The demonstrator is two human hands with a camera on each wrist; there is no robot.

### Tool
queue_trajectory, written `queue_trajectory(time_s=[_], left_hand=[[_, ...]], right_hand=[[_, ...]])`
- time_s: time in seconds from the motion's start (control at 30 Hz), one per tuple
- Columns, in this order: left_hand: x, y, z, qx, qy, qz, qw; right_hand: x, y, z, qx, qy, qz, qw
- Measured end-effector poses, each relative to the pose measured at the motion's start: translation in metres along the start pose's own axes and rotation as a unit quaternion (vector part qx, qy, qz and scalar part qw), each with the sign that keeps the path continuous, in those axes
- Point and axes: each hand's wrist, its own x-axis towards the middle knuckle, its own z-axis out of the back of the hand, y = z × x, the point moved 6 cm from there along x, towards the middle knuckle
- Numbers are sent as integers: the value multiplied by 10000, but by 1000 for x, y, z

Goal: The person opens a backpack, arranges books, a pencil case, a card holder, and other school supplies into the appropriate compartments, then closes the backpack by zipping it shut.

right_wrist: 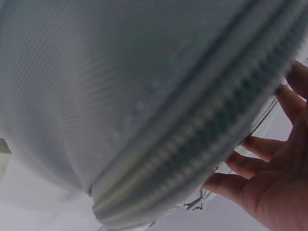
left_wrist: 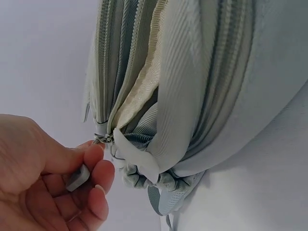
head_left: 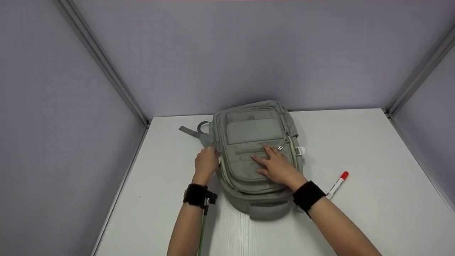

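Observation:
A grey-green backpack (head_left: 254, 131) lies on the white table with its front panel up and its top handle (head_left: 270, 210) toward me. At its left side my left hand (head_left: 207, 161) pinches a zipper pull (left_wrist: 78, 178) between thumb and fingers. In the left wrist view, the metal slider (left_wrist: 103, 138) sits just past the fingertips, and the zipper gapes above it, showing cream lining tape (left_wrist: 144, 72). My right hand (head_left: 279, 167) rests spread on the front panel below the small pocket zipper (head_left: 250, 151). Another metal zipper pull (head_left: 280, 148) lies near its fingers.
A white marker with a red cap (head_left: 343, 175) lies on the table (head_left: 373, 206) right of the backpack, partly behind my right wrist. A strap (head_left: 188, 131) sticks out at the backpack's left, a white tag (head_left: 300, 151) at its right. Grey panels (head_left: 249, 53) enclose the table.

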Motion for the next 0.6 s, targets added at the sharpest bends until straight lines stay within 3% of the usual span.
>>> queue_trajectory(time_s=[0.2,0.43,0.6], left_hand=[[-11,0,1,-119,75,-130,9998],[-24,-3,0,-103,285,-495,9983],[-28,-1,-2,-147,486,-426,9978]], right_hand=[[1,3,-1,-53,-135,98,9998],[1,5,-5,-209,-200,166,9994],[0,4,-6,-199,-179,172,9995]])
